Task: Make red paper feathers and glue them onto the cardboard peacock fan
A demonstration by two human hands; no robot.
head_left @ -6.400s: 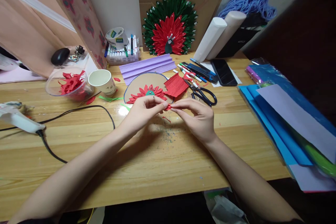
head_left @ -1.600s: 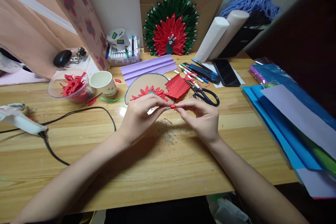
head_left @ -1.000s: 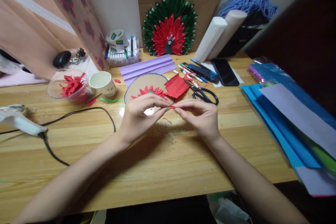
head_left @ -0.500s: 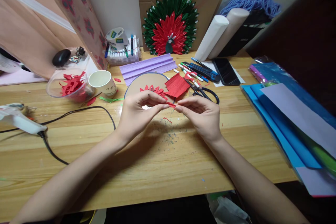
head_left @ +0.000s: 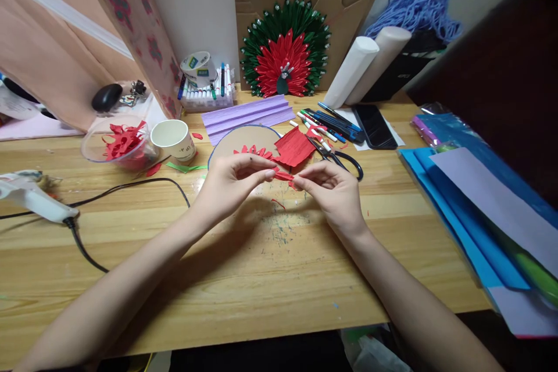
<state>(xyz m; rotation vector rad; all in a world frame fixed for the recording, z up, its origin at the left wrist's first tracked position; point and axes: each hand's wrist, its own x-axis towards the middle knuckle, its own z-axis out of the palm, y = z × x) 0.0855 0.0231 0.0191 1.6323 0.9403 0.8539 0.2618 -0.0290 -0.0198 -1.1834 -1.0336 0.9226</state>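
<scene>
My left hand (head_left: 231, 180) and my right hand (head_left: 333, 189) meet over the wooden table (head_left: 261, 256), both pinching a small red paper strip (head_left: 283, 175) between thumb and fingertips. Just behind the hands lies a round cardboard disc (head_left: 242, 140) with red paper petals (head_left: 253, 152) glued on it. A folded piece of red crepe paper (head_left: 294, 147) rests at the disc's right edge. Black scissors (head_left: 342, 160) lie right of it, close to my right hand.
A clear bowl of red cut pieces (head_left: 120, 142), a paper cup (head_left: 174, 138), a glue gun (head_left: 26, 197) with black cord, purple crepe paper (head_left: 248, 115), markers (head_left: 326, 122), a phone (head_left: 375, 127), a finished red-green peacock disc (head_left: 285, 49) and blue sheets (head_left: 471, 209) at right.
The hands keep working the red strip between the fingertips; they have shifted slightly and the strip now shows a bit longer. The view has tilted a little.
</scene>
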